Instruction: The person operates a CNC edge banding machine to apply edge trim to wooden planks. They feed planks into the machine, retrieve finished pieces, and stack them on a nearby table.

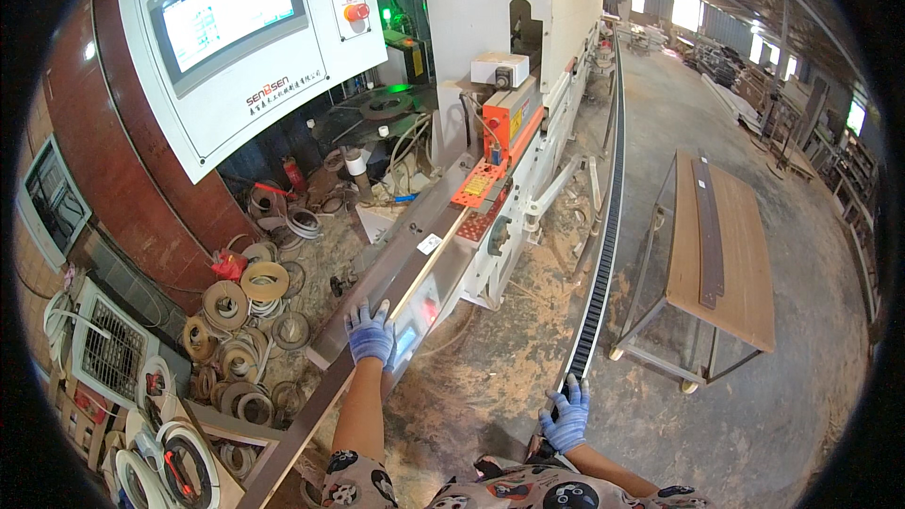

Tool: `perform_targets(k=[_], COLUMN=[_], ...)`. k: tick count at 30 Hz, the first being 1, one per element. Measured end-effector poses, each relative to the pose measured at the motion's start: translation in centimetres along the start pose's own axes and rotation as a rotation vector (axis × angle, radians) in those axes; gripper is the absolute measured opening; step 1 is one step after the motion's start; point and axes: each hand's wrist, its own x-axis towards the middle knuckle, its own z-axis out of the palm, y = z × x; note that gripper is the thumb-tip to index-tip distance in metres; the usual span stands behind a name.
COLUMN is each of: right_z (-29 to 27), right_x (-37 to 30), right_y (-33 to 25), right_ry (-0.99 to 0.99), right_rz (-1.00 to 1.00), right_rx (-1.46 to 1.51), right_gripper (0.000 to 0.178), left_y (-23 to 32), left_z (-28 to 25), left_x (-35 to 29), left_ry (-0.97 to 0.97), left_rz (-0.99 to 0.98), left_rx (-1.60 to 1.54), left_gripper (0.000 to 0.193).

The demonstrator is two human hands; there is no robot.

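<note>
And here you are at the feed end of the long white edge-banding machine, your left hand in its blue-and-white glove laid across the long narrow dark board, fingers spread and pointing up its length, resting on top and not wrapped round. The board slants from the lower edge of the view, under your palm, and on up the machine's bed to the orange guard, its pale edge facing right; a white label sits just beside that edge. Over on your other side, your right hand, gloved to match, is on the near end of the black roller track, fingers slightly parted and reaching forward; whether they grip it, I cannot tell. Up to your left, the control panel shows its lit screen, the red mushroom button at its right. Below it, coils of edge banding crowd the floor beside the machine. And out to the right, well apart from your hands, a wheeled wooden-topped table carries another dark strip lying lengthwise.
</note>
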Motion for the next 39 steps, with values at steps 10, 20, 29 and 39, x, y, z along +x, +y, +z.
perform_targets(k=[10, 20, 29, 39], right_z=[0.02, -0.10, -0.28, -0.12], right_x=[-0.03, 0.00, 0.07, 0.13], right_y=[-0.04, -0.09, -0.28, -0.17], right_ry=[0.012, 0.013, 0.013, 0.003], right_rz=[-0.015, -0.005, -0.012, -0.018], right_rx=[-0.007, -0.007, 0.013, 0.002], right_gripper=[0.041, 0.041, 0.041, 0.042], left_y=[0.16, 0.53, 0.17, 0.21], left_z=[-0.28, -0.73, 0.01, -0.25], left_x=[0.10, 0.16, 0.17, 0.32], left_ry=[-0.040, -0.056, -0.018, -0.033], left_rz=[-0.015, -0.021, -0.006, -0.016], left_rx=[0.010, -0.003, 0.004, 0.009], left_gripper=[0.050, 0.049, 0.049, 0.049])
